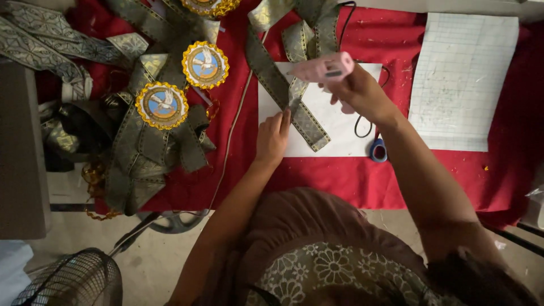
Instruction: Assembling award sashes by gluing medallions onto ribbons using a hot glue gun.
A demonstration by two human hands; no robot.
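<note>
Glue gun held over patterned ribbon on white sheet.
Right hand [362,93] closed around pink glue gun [324,68], nozzle down at gold-patterned ribbon [294,113]; left hand [273,136], fingers loosely curled, presses ribbon onto white sheet [334,133] mid-counter. Finished rosettes [162,105] lie toward counter's left edge.

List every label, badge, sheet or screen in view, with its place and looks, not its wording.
Round badge: left on the red cloth, on patterned ribbon; gold frilled rim, blue centre with a white bird.
Second round badge: up and right of the first, same look.
Third badge: top edge, cut off.
Gridded paper sheet: right side, white, rectangular.
Plain white sheet: centre, under the hands.
No screens.
</note>
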